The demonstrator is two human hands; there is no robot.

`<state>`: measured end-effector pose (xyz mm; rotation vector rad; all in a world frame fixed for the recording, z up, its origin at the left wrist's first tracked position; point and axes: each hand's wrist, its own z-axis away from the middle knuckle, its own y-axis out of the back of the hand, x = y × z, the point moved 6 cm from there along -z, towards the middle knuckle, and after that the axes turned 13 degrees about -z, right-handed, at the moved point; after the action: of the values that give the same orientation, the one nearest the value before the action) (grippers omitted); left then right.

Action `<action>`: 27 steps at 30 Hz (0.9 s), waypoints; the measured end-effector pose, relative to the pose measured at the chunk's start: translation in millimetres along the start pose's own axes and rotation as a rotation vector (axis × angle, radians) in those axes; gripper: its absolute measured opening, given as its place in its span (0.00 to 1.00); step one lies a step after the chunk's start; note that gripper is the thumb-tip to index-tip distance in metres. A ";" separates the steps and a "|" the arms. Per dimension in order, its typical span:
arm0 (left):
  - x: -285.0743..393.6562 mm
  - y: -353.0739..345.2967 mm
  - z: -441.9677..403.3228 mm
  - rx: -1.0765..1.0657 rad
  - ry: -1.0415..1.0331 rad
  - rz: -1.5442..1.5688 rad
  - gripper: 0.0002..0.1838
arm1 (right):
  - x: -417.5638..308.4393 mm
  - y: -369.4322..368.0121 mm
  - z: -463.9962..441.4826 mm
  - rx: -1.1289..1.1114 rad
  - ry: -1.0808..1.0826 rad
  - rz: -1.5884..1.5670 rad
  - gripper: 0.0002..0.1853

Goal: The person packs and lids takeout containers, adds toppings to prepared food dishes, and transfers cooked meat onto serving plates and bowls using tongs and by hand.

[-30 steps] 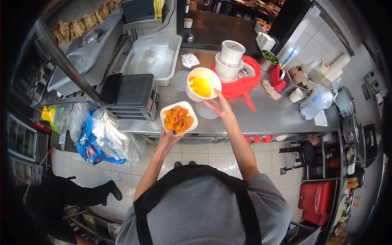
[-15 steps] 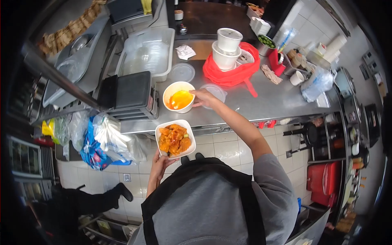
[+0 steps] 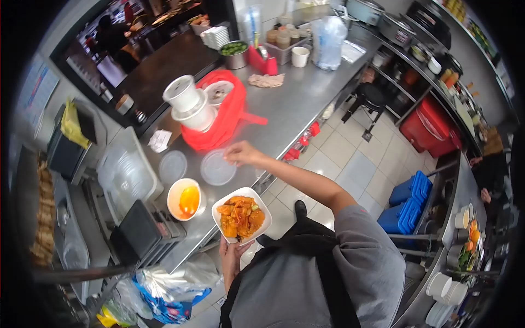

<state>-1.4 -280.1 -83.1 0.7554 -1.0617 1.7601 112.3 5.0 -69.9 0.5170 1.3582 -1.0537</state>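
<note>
My left hand [image 3: 232, 254] supports a square white bowl [image 3: 264, 227] from below and at its near side, fingers closed around it. Chunks of food in orange sauce [image 3: 240, 216] fill the bowl. At the right rim of a clear round plastic lid [image 3: 217, 169], the fingers of my right hand [image 3: 243, 153] are pinched together. The lid looks flat over the steel counter. A round white tub [image 3: 174, 206] with bright orange liquid [image 3: 189, 200] stands uncovered nearby, to the left of the bowl. A second clear lid [image 3: 173, 167] lies just left of the first.
White lidded tubs [image 3: 196, 112] are stacked in and beside a red bag [image 3: 240, 104] at the back. A clear plastic bin [image 3: 128, 172] and a black-topped box [image 3: 139, 224] stand left. A cloth [image 3: 266, 80], red holder [image 3: 263, 61] and white cup [image 3: 300, 56] are farther along the counter [image 3: 306, 98].
My right hand has let go of the tub of orange liquid and moved to the clear lid's rim. The camera view has turned right. My left hand still holds the bowl.
</note>
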 end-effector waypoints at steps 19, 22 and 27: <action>0.6 -414.4 -204.4 -0.568 0.147 -0.234 0.28 | -148.3 471.9 253.7 0.616 0.180 -0.226 0.24; 2.2 -464.2 -236.8 -0.605 0.156 -0.243 0.28 | -165.7 514.3 228.5 0.576 0.203 -0.269 0.16; 5.7 -539.0 -308.3 -0.621 0.142 -0.270 0.29 | -208.8 591.9 166.4 0.505 0.286 -0.263 0.13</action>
<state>478.3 111.1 -33.7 0.3554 -1.2505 1.1406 722.3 214.3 5.2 0.9050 1.4320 -1.6022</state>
